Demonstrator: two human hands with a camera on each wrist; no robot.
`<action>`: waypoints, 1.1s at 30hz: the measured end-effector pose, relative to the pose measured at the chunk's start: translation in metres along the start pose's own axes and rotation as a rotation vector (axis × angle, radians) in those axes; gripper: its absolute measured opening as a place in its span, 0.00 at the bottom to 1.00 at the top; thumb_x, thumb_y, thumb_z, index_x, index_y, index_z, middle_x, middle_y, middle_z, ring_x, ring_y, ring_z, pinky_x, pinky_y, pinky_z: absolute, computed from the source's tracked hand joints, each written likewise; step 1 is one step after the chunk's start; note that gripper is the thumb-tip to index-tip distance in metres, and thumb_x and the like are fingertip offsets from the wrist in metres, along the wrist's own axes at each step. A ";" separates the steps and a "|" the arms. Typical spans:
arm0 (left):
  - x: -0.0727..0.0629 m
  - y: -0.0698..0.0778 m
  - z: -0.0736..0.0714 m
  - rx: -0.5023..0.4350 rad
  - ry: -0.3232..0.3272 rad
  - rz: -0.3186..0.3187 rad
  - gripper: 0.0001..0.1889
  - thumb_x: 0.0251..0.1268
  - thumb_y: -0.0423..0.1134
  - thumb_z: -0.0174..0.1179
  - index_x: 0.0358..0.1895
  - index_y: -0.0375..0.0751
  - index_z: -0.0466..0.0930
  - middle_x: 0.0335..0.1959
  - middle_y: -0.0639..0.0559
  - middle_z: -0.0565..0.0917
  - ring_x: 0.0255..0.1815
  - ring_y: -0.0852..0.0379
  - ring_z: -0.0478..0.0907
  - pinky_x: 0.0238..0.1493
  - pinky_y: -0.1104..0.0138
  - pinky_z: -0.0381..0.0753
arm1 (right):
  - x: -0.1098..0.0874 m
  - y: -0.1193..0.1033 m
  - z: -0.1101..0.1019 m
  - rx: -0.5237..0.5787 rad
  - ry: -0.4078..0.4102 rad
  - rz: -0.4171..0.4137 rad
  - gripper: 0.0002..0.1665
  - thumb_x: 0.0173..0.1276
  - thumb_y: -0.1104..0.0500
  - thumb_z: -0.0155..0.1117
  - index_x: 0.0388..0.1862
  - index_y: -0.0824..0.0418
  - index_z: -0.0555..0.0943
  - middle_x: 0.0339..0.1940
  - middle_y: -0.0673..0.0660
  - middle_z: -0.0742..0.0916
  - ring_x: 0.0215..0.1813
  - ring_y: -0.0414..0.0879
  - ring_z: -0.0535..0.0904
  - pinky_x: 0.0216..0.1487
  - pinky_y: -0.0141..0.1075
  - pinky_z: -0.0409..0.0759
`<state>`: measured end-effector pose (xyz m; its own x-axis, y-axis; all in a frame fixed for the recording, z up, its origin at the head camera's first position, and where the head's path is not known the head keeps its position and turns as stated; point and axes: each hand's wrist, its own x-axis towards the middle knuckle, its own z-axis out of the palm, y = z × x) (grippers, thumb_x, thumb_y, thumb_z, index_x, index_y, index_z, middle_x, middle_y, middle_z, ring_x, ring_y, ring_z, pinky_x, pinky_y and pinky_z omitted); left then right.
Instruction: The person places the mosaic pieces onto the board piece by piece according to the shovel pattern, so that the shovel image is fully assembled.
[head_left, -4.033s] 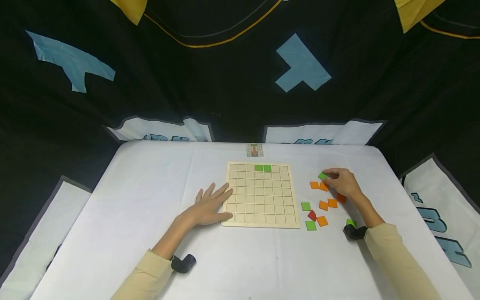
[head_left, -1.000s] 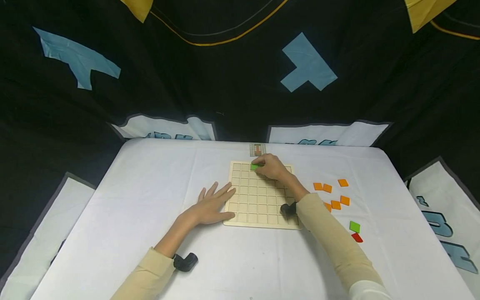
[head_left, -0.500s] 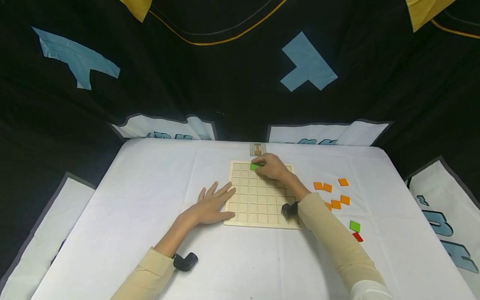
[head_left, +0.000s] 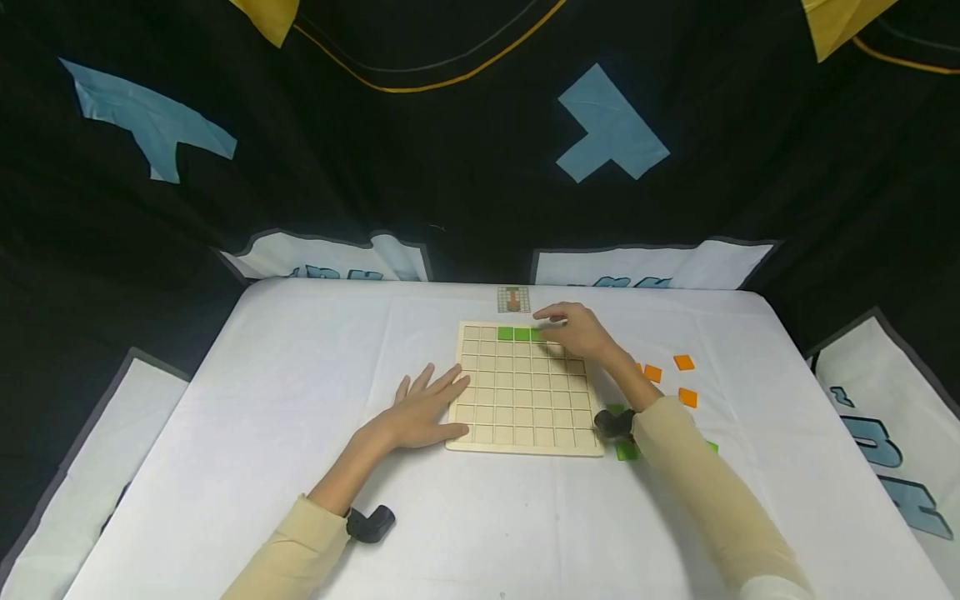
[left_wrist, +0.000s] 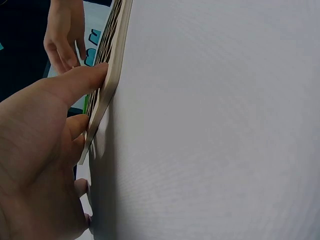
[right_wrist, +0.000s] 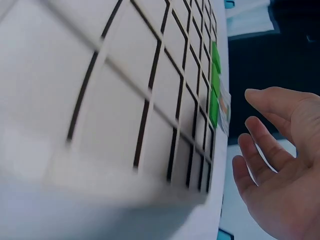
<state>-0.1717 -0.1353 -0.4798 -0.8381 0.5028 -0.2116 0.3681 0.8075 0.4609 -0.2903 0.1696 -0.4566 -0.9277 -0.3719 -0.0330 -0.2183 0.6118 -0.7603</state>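
A pale wooden grid board (head_left: 517, 398) lies on the white table. In its far row sit three green square tiles (head_left: 505, 333) side by side. My left hand (head_left: 420, 414) is spread flat at the board's left edge, thumb and fingertips touching it; the left wrist view has the thumb (left_wrist: 82, 82) on the rim. Over the far right part of the board hovers my right hand (head_left: 576, 330), partly covering the rightmost green tile. In the right wrist view that hand (right_wrist: 285, 155) has relaxed, parted fingers and holds nothing.
A small pattern card (head_left: 513, 299) lies beyond the board. Right of it are several loose orange tiles (head_left: 683, 362) and green tiles (head_left: 627, 451), some hidden by the right forearm (head_left: 697, 475). A dark curtain (head_left: 450, 167) hangs behind the table.
From the loose tiles, my right hand carried a green tile to the far row, beside the two there. It has let go and moved right, off the tile. My left hand stays put.
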 end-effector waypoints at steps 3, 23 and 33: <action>0.000 0.000 0.001 0.001 0.002 -0.001 0.42 0.68 0.61 0.56 0.80 0.46 0.54 0.82 0.50 0.47 0.79 0.35 0.33 0.70 0.33 0.32 | -0.011 0.006 -0.010 -0.011 0.029 0.014 0.21 0.69 0.62 0.64 0.60 0.64 0.82 0.65 0.62 0.79 0.66 0.61 0.73 0.64 0.53 0.72; 0.002 0.000 0.001 0.003 -0.005 -0.011 0.43 0.68 0.61 0.56 0.80 0.46 0.55 0.82 0.50 0.47 0.79 0.35 0.33 0.70 0.33 0.31 | -0.108 0.063 -0.086 -0.045 0.212 0.255 0.24 0.73 0.58 0.63 0.64 0.66 0.78 0.70 0.69 0.72 0.71 0.67 0.62 0.68 0.61 0.62; 0.002 0.000 0.001 0.001 -0.008 -0.007 0.43 0.68 0.61 0.56 0.80 0.46 0.54 0.82 0.49 0.47 0.79 0.35 0.33 0.70 0.34 0.31 | -0.142 0.102 -0.106 -0.032 0.230 0.267 0.24 0.74 0.66 0.59 0.66 0.71 0.74 0.69 0.75 0.71 0.71 0.71 0.61 0.66 0.65 0.62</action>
<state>-0.1731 -0.1336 -0.4814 -0.8375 0.4995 -0.2214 0.3624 0.8112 0.4589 -0.2131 0.3587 -0.4609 -0.9965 -0.0305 -0.0781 0.0356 0.6891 -0.7238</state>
